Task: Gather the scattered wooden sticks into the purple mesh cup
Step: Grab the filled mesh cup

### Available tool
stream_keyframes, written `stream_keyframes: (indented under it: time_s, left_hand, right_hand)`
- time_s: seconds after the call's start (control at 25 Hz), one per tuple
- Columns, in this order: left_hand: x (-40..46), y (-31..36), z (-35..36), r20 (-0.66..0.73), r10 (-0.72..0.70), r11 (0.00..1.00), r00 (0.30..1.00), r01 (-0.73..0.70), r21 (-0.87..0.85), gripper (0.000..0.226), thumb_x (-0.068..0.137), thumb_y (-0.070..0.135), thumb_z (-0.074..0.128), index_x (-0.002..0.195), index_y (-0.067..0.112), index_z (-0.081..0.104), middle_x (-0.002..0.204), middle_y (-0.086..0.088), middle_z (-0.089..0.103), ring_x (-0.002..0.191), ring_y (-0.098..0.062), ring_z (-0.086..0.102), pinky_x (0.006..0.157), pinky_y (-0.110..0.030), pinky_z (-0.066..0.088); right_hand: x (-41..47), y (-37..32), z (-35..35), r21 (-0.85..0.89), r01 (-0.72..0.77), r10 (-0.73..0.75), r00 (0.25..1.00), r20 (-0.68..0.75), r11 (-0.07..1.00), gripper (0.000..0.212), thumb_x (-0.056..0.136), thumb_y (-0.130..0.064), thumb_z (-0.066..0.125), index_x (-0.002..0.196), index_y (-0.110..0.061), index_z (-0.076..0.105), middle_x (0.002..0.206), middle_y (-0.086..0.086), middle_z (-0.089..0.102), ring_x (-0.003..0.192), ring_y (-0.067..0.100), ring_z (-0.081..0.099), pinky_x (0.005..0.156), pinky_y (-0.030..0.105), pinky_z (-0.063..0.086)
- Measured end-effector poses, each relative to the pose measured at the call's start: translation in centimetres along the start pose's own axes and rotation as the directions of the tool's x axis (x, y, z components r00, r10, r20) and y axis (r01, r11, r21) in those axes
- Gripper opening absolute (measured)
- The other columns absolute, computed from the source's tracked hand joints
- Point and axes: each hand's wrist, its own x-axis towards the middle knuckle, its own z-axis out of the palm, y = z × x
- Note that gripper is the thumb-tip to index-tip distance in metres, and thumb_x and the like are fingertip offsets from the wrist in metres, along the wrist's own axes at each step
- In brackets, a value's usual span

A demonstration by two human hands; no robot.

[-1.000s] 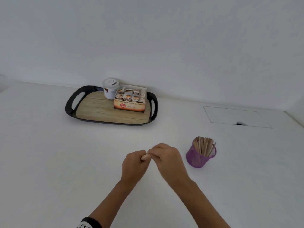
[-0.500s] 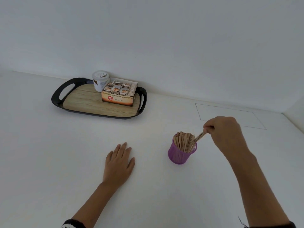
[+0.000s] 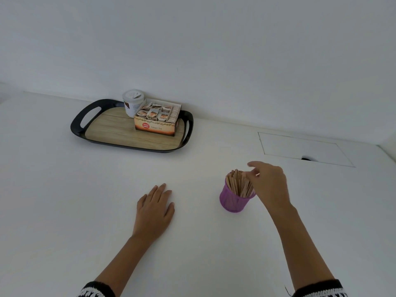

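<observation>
The purple mesh cup stands upright on the white table, packed with several wooden sticks that rise above its rim. My right hand hovers just right of the cup, fingers loose and spread over the stick tops, holding nothing that I can see. My left hand lies flat on the table left of the cup, palm down, fingers straight. No loose sticks show on the table.
A black tray with a wood-look floor sits at the back left, carrying a ginger tea box and a white lidded cup. A flush white hatch is set into the table at back right. The wall runs close behind.
My right hand pinched a stick over the cup half a second ago; now its fingers have loosened and the stick sits among the others. My left hand stays flat on the table.
</observation>
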Motion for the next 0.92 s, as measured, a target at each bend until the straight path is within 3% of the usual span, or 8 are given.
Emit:
stream_keyframes:
  time_s: [0.08,0.16,0.28,0.36,0.52,0.6,0.76,0.92]
  left_hand:
    - [0.1,-0.1,0.0,-0.007,-0.009,1.0,1.0,0.009,-0.004,0.049,0.087,0.04,0.031,0.118,0.018,0.062,0.139,-0.004,0.055,0.131,-0.025,0.048,0.1,-0.046,0.039]
    - [0.1,-0.2,0.2,-0.018,-0.015,1.0,1.0,0.015,-0.004,0.05,0.087,0.041,0.03,0.119,0.019,0.061,0.14,-0.003,0.053,0.132,-0.023,0.046,0.101,-0.044,0.037]
    - [0.1,-0.3,0.3,-0.024,-0.018,1.0,1.0,0.018,-0.005,0.051,0.088,0.042,0.028,0.121,0.021,0.06,0.142,0.0,0.051,0.134,-0.02,0.043,0.102,-0.042,0.034]
    - [0.1,-0.3,0.3,-0.034,-0.016,1.0,0.999,0.016,-0.01,0.05,0.087,0.042,0.029,0.12,0.021,0.06,0.141,0.0,0.051,0.134,-0.02,0.043,0.102,-0.042,0.034]
    - [0.1,-0.3,0.4,-0.044,-0.008,1.0,0.999,0.008,-0.008,0.048,0.088,0.04,0.031,0.12,0.02,0.061,0.141,-0.001,0.052,0.133,-0.021,0.045,0.101,-0.044,0.036]
    - [0.2,-0.3,0.4,-0.045,-0.008,1.0,0.999,0.008,-0.005,0.047,0.088,0.04,0.032,0.12,0.02,0.061,0.14,-0.001,0.053,0.133,-0.022,0.045,0.1,-0.044,0.037]
    - [0.2,-0.3,0.4,-0.056,-0.007,1.0,0.998,0.007,0.001,0.049,0.087,0.041,0.031,0.119,0.02,0.062,0.139,-0.001,0.053,0.132,-0.021,0.046,0.1,-0.044,0.037]
    - [0.2,-0.4,0.6,-0.069,-0.005,1.0,0.998,0.005,0.0,0.048,0.087,0.041,0.031,0.118,0.02,0.062,0.139,-0.001,0.054,0.132,-0.021,0.046,0.099,-0.044,0.038]
  right_hand:
    - [-0.7,1.2,0.5,0.289,-0.029,0.073,0.987,-0.144,0.957,0.053,0.077,-0.047,0.071,0.124,-0.025,0.056,0.107,-0.004,0.066,0.095,0.014,0.062,0.08,0.029,0.048]
    - [-1.6,2.2,2.0,0.531,-0.086,0.141,0.988,-0.064,0.843,0.093,0.06,-0.06,0.078,0.138,-0.034,0.034,0.13,-0.01,0.049,0.117,0.01,0.047,0.092,0.028,0.04]
    - [-3.4,3.5,5.6,0.629,-0.123,0.063,0.991,0.117,0.768,0.133,0.044,-0.045,0.092,0.144,-0.042,0.005,0.147,-0.006,0.028,0.133,0.009,0.032,0.104,0.031,0.033]
    - [-4.1,3.9,7.6,0.638,-0.121,0.064,0.992,0.112,0.761,0.131,0.048,-0.033,0.092,0.143,-0.044,0.002,0.138,-0.005,0.041,0.124,0.012,0.046,0.095,0.026,0.043]
    - [-4.0,3.3,9.0,0.63,-0.078,0.132,0.99,-0.041,0.773,0.097,0.056,-0.035,0.088,0.131,-0.049,0.028,0.114,-0.026,0.054,0.106,0.003,0.059,0.073,0.009,0.05]
    - [-4.4,2.4,9.4,0.647,-0.044,0.136,0.986,-0.094,0.761,0.091,0.055,-0.04,0.087,0.129,-0.047,0.033,0.113,-0.031,0.055,0.103,-0.007,0.057,0.074,0.003,0.047]
    - [-5.4,1.3,10.4,0.635,-0.092,0.14,0.99,-0.026,0.767,0.105,0.058,-0.037,0.088,0.142,-0.029,0.025,0.117,-0.029,0.047,0.101,-0.006,0.054,0.076,0.0,0.043]
    - [-5.6,0.8,10.7,0.632,-0.064,0.142,0.987,-0.074,0.772,0.106,0.055,-0.045,0.085,0.142,-0.024,0.027,0.121,-0.029,0.045,0.107,-0.013,0.05,0.085,0.0,0.041]
